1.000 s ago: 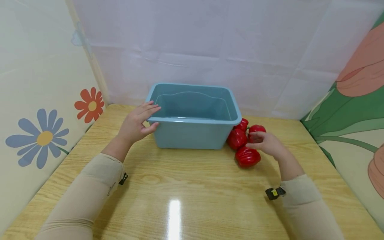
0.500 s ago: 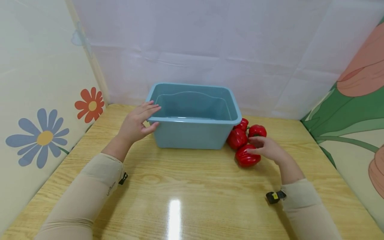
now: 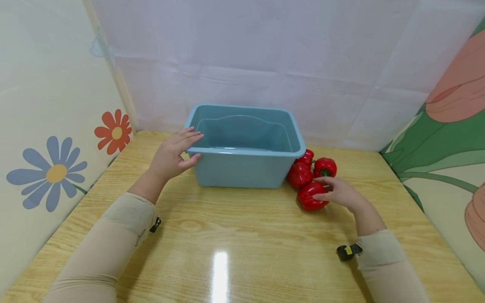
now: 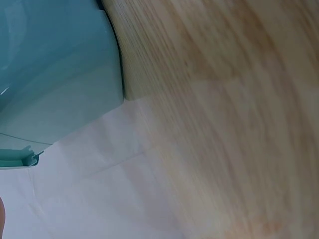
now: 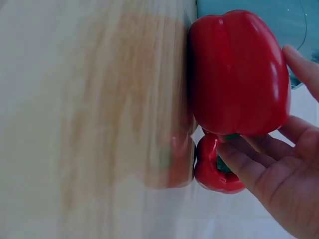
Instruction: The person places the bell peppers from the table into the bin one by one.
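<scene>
Several red bell peppers are grouped by the right end of a blue plastic bin (image 3: 238, 170). My right hand (image 3: 342, 193) holds the nearest bell pepper (image 3: 310, 198), thumb on the near side and fingers at the far side. In the right wrist view the thumb touches this pepper (image 5: 239, 74), and the fingers reach past its stem end. Behind it lies another pepper (image 5: 209, 169) with a green stem. My left hand (image 3: 170, 155) rests on the bin's left front corner, fingers stretched over the rim. Only a sliver of that hand shows in the left wrist view.
The wooden table (image 3: 242, 235) spreads in front of the bin. A pale sheet (image 3: 242, 63) hangs behind it. Side panels carry printed flowers (image 3: 57, 174). Other peppers (image 3: 325, 167) sit close beside the held one.
My right hand has come down and nearer, from above the rear right pepper to the nearest pepper, which lies where it was. My left hand and the bin have not moved.
</scene>
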`<action>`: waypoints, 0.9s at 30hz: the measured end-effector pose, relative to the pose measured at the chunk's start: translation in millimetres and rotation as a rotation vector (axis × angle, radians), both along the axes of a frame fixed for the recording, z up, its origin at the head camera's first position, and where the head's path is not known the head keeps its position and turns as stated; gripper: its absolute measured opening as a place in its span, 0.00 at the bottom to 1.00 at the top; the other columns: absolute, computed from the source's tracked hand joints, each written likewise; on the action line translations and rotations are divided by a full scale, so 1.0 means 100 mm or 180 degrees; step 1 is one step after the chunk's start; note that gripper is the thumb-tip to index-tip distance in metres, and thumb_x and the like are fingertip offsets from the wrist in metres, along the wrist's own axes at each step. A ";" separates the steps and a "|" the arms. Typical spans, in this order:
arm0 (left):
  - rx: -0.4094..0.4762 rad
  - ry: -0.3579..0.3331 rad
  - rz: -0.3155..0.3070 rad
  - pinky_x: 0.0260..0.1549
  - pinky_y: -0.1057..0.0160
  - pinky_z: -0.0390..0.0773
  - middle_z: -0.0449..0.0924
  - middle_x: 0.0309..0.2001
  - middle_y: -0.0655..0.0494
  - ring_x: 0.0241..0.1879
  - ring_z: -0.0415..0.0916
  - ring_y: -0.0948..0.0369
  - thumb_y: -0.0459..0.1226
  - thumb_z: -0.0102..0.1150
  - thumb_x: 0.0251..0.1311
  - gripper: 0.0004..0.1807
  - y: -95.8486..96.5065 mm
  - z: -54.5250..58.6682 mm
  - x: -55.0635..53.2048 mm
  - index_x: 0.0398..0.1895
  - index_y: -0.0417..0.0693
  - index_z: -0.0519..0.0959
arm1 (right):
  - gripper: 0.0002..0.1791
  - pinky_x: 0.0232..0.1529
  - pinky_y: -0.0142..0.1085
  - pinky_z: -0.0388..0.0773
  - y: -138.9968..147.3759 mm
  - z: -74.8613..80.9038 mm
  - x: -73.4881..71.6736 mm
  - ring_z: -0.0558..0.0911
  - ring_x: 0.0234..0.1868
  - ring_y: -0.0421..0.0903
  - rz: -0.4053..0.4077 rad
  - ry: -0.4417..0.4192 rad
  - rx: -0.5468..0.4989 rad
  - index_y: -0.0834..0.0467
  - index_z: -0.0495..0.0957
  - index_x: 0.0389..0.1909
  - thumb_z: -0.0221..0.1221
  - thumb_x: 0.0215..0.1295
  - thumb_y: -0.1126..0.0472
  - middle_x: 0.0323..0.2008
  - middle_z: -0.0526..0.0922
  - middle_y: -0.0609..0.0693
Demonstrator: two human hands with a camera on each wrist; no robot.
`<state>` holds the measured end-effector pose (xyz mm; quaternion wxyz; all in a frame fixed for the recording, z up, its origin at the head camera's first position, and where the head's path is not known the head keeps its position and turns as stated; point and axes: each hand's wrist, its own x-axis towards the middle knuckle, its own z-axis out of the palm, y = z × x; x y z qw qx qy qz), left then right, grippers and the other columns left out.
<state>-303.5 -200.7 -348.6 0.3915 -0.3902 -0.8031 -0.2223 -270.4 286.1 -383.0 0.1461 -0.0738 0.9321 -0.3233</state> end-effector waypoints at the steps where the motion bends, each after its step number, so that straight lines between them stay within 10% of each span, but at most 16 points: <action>1: 0.0000 -0.0002 0.0001 0.60 0.53 0.63 0.77 0.51 0.45 0.59 0.66 0.50 0.40 0.62 0.46 0.29 0.00 0.00 0.00 0.55 0.44 0.75 | 0.41 0.50 0.54 0.71 0.00 0.00 0.00 0.66 0.57 0.62 0.0009 0.0007 0.0001 0.54 0.64 0.63 0.62 0.50 0.40 0.60 0.66 0.61; 27: -0.0024 0.0004 0.0026 0.61 0.54 0.62 0.76 0.52 0.46 0.59 0.66 0.49 0.44 0.58 0.51 0.27 0.00 0.00 0.00 0.56 0.44 0.74 | 0.44 0.51 0.53 0.69 0.08 -0.03 0.05 0.65 0.58 0.61 0.0153 -0.0161 -0.0146 0.51 0.59 0.63 0.68 0.46 0.47 0.59 0.65 0.61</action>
